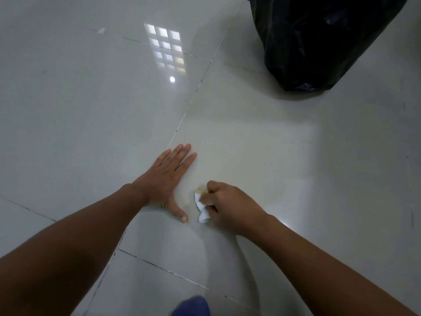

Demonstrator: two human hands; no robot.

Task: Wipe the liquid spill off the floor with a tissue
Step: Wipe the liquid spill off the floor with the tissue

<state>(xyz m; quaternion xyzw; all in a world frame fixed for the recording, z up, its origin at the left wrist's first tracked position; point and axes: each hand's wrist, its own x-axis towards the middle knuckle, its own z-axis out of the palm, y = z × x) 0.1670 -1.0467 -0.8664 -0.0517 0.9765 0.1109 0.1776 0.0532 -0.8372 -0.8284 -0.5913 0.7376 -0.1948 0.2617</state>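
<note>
- Leftmost, the left hand (167, 179) lies flat on the floor (79, 110), fingers spread, just beside the tissue (201, 207).
- Crumpled, white and brown-stained, the tissue touches the faint tan spill (239, 176).
- Rightward, the right hand (230, 205) has its fingers clenched around it.

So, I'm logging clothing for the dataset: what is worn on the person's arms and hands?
Nothing shows: the left hand and right hand are bare, without gloves, rings, watch or bracelets, and both forearms are bare, with no sleeves in view.
</note>
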